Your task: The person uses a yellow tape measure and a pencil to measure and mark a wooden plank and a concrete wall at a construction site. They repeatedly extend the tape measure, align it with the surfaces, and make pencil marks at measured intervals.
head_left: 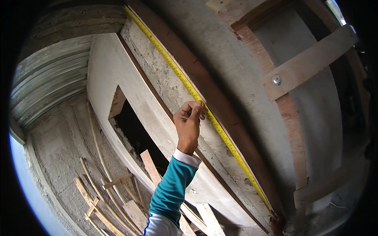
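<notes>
A yellow tape measure blade (177, 70) runs diagonally from the concrete beam at the top to the bottom right, along the edge of a reddish-brown wooden board (212, 79). Near its middle, my left hand (187, 126), in a teal sleeve with a white cuff, pinches the blade between thumb and fingers. At the blade's lower end my right hand (277, 224) is closed around the tape measure; it is dark and partly cut off by the frame. Behind the blade lies a strip of rough, cracked concrete (159, 70), with a second thin wooden edge (144, 76) on its other side.
A smooth plastered wall (103, 65) has a dark rectangular opening (135, 126). Bamboo poles and timber pieces (100, 203) lean at the lower left, under corrugated metal decking (53, 79). On the right, a wooden plank (313, 62) with a round metal fixing crosses a wooden frame.
</notes>
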